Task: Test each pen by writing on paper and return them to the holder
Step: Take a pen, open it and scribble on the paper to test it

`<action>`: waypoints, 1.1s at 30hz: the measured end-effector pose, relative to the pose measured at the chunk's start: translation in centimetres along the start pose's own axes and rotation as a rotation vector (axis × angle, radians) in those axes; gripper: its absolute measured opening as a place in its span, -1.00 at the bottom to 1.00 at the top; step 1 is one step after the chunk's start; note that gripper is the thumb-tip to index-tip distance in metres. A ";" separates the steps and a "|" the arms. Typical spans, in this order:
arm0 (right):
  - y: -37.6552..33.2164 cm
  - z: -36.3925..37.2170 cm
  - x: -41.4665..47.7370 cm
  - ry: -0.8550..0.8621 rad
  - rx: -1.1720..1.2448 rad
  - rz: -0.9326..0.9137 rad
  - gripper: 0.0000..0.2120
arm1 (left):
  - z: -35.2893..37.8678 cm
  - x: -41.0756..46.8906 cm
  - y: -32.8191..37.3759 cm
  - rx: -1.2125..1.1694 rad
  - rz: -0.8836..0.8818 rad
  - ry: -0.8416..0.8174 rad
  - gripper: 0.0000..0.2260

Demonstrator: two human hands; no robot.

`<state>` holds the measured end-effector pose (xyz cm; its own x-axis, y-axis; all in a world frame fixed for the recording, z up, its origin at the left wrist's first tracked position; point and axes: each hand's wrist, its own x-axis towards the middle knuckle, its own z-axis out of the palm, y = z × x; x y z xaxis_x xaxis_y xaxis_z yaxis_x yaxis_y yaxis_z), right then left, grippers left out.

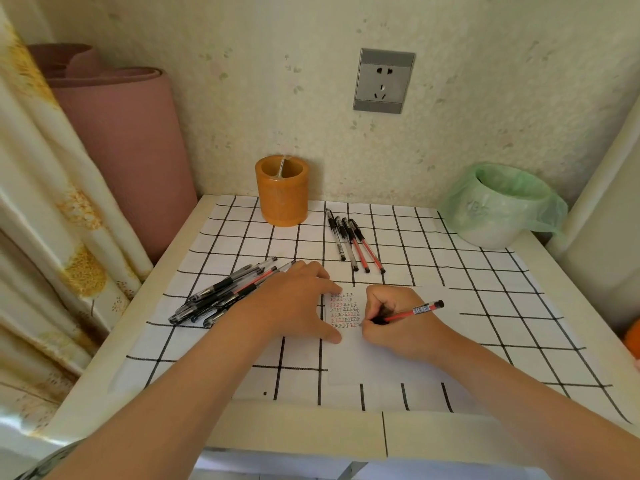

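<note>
My right hand (398, 320) grips a red pen (420, 310) with its tip down on a white sheet of paper (374, 362). Rows of red and black marks (344, 311) fill the sheet's upper left. My left hand (298, 303) lies flat with straight fingers, pressing on the paper's left edge. A heap of several pens (225, 294) lies to the left of that hand. Several more pens (353, 244) lie side by side further back. The orange holder (282, 194) stands at the back by the wall, with one clear pen inside it.
A checked cloth (485, 306) covers the small table. A bin lined with a green bag (498, 206) sits at the back right. A rolled pink mat (124, 143) and a curtain (41, 202) stand to the left. A wall socket (382, 81) is above.
</note>
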<state>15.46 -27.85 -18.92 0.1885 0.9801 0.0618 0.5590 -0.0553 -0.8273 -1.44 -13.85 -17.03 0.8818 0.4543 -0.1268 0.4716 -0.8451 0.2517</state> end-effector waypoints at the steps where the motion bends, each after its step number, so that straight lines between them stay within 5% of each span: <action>1: 0.0 0.0 0.0 0.002 0.005 -0.001 -0.82 | 0.0 0.0 0.0 -0.001 -0.001 0.002 -0.21; 25: -0.2 -0.1 0.0 -0.042 0.041 0.036 -0.79 | -0.2 -0.1 0.2 -0.005 -0.024 -0.012 -0.21; 33: -0.2 -0.3 0.4 0.128 0.281 0.081 -0.87 | -0.3 -0.2 0.0 -0.027 -0.013 -0.021 -0.24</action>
<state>15.66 -27.45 -18.58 0.3334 0.9417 0.0449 0.2962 -0.0594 -0.9533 -1.58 -13.84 -16.68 0.8757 0.4588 -0.1502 0.4828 -0.8311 0.2760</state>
